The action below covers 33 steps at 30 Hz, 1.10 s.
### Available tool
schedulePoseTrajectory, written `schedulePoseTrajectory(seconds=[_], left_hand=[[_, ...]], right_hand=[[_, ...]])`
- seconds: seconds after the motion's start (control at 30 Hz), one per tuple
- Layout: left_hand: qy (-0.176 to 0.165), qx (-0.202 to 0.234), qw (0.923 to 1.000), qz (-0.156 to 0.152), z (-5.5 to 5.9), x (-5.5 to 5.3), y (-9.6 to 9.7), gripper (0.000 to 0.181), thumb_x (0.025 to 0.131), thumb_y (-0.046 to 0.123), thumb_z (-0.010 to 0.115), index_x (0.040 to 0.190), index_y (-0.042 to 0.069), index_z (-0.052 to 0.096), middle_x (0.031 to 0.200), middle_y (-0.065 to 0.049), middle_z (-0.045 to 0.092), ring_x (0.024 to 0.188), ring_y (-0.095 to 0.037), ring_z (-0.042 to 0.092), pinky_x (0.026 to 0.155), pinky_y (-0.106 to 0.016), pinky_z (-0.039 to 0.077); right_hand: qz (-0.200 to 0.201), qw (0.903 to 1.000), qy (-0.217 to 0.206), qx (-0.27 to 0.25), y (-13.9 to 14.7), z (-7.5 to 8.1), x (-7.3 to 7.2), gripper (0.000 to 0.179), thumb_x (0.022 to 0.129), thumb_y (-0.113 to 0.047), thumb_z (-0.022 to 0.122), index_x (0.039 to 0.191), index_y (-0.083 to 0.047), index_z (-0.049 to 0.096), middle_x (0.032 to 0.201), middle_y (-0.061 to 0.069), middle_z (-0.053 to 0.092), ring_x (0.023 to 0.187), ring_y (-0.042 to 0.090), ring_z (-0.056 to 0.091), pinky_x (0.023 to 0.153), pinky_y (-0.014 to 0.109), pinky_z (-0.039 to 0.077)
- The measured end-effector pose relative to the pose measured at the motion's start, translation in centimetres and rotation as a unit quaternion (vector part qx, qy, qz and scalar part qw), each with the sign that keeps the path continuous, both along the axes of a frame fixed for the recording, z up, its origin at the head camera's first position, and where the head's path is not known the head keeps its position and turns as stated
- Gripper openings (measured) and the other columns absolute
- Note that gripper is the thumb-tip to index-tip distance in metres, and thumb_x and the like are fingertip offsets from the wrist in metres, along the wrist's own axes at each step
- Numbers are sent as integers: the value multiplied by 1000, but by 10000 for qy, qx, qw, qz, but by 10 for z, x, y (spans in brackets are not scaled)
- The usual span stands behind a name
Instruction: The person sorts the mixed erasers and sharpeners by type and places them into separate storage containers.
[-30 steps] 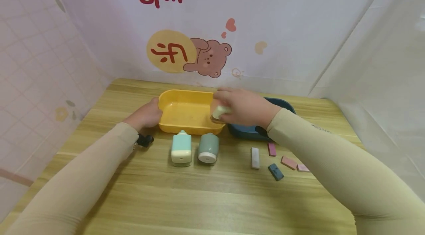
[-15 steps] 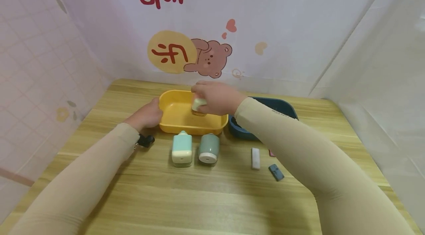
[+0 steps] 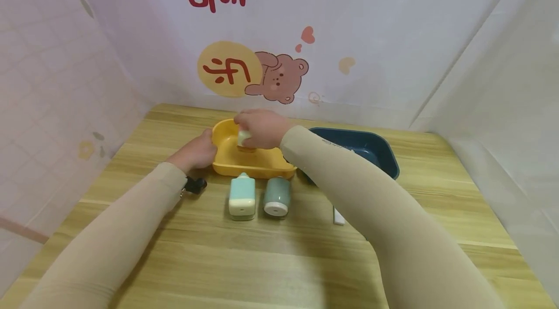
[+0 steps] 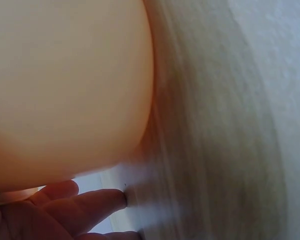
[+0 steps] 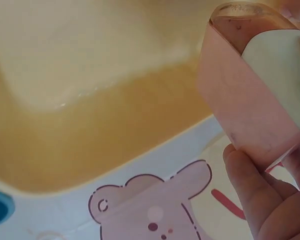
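Note:
My left hand (image 3: 202, 150) grips the left end of the yellow tray (image 3: 257, 171). In the left wrist view its fingers (image 4: 87, 207) lie close by the tray's pale, blurred outer wall. Over the inside of that tray, toward its left half, my right hand (image 3: 264, 128) holds a small boxy bottle (image 5: 255, 105). Its sides are pink, with a pale green panel and a clear end. Thumb and fingers pinch it from opposite sides. In front of the tray stand a turquoise and cream bottle (image 3: 242, 196) and a grey-green bottle with a white end (image 3: 277, 196).
A dark blue tray (image 3: 384, 156) sits right of the yellow one, partly behind my right sleeve (image 3: 349, 183). A white bar (image 3: 338, 217) shows beside that sleeve. A printed cloth wall (image 3: 375, 32) closes off the back of the wooden table (image 3: 209, 260).
My right hand has carried the pink bottle leftward, from the yellow tray's right end to over its left half. The right sleeve now hides the small coloured bars. My left hand stays at the rim.

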<state>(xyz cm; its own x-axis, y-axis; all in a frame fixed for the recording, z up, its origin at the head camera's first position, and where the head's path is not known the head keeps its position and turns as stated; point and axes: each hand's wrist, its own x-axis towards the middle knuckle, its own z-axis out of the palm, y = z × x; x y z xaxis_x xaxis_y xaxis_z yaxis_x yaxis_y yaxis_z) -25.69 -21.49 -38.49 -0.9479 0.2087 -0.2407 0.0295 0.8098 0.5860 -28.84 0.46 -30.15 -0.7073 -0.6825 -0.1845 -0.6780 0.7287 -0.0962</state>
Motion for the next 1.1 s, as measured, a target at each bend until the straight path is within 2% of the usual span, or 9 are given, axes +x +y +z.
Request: schedulePoseTrajectory(seconds=[0.1,0.23,0.5,0.77,1.0,1.1], left_hand=[[75,-6,10000,-9,-1,-1,0,54,102,14,36,149,-10,28,127,-29,58,109,-38,57,105,-56,46],[114,4,9999,-28,-2,-1,0,55,103,15,38,150,-10,27,131,-31,57,112,-38,57,109,-58,44],[180,17,9998,-61,-2,0,-1,55,102,13,37,150,-10,28,132,-30,57,113,-38,58,109,-58,45],[162,90,9998,-42,-4,-1,-1,53,103,15,37,151,-8,30,135,-28,56,113,-37,56,108,-56,45],[167,49,9998,-47,-3,-1,0,50,103,15,37,147,-9,32,132,-27,56,112,-37,56,106,-55,45],[158,21,9999,-44,-3,0,0,50,103,15,35,147,-9,32,131,-27,56,111,-38,56,106,-55,45]], right_hand=[[-10,10000,-61,57,-8,-3,-2,66,99,-41,71,157,-20,48,159,-1,51,144,22,48,126,42,33],[44,9997,69,213,-18,-9,-4,67,98,-43,71,158,-21,48,157,-3,53,145,20,48,126,44,31],[286,9990,64,328,-33,-27,-10,66,99,-40,70,156,-17,49,143,-1,61,133,18,55,123,37,38],[437,9980,-13,465,-41,-35,-15,59,98,-38,71,150,-16,53,136,-2,63,122,18,59,118,36,43],[343,9974,-38,640,-48,-36,-16,62,98,-39,70,153,-18,51,145,-2,61,129,19,58,121,37,41],[291,9972,-26,685,-49,-36,-15,59,99,-38,70,151,-18,52,144,-2,61,127,20,58,120,37,41]])
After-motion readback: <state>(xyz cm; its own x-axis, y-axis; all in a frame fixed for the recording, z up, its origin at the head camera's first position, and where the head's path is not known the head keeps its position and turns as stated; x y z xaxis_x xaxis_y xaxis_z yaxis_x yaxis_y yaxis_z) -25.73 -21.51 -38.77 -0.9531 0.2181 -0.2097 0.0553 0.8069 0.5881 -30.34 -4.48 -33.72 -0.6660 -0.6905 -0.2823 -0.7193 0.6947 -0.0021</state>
